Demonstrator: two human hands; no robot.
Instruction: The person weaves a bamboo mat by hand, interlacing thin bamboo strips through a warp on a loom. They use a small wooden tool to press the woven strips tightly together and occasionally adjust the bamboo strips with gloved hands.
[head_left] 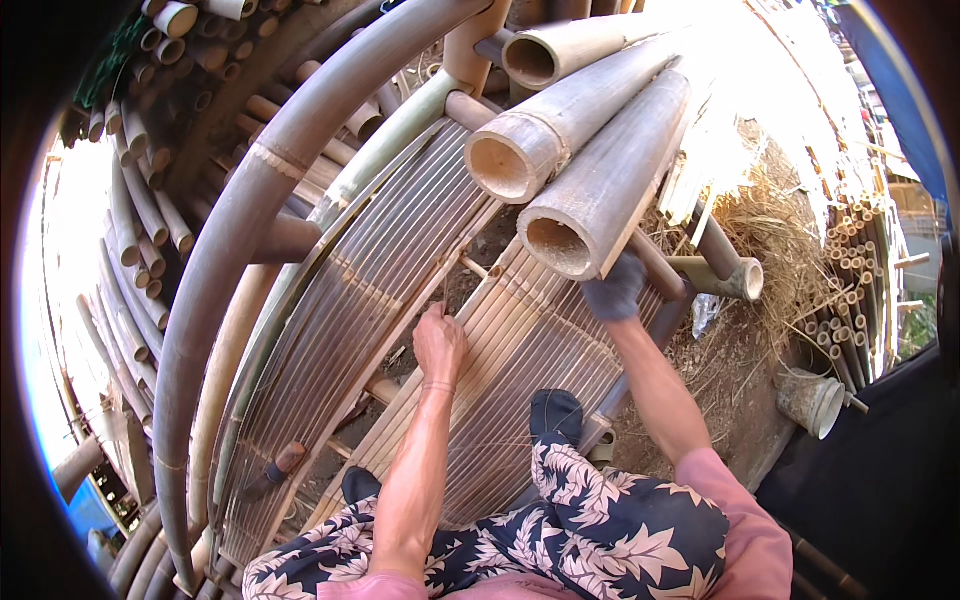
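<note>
My left hand is bare and closed, fingers pinched at the gap between two panels of bamboo slats. What it pinches is too small to make out. The left slatted panel curves away beside it; under its wrist lies the right slatted panel. My right hand, in a dark grey glove, reaches to the far right edge of the right panel, just below a thick cut bamboo pole. Its fingers are hidden there. A short dark object with a brown end rests on the left panel.
A large curved bamboo pole arches along the left. More thick poles jut in from the far side. Bundles of cut bamboo fill the left, with upright ones at right. A bucket lies near straw.
</note>
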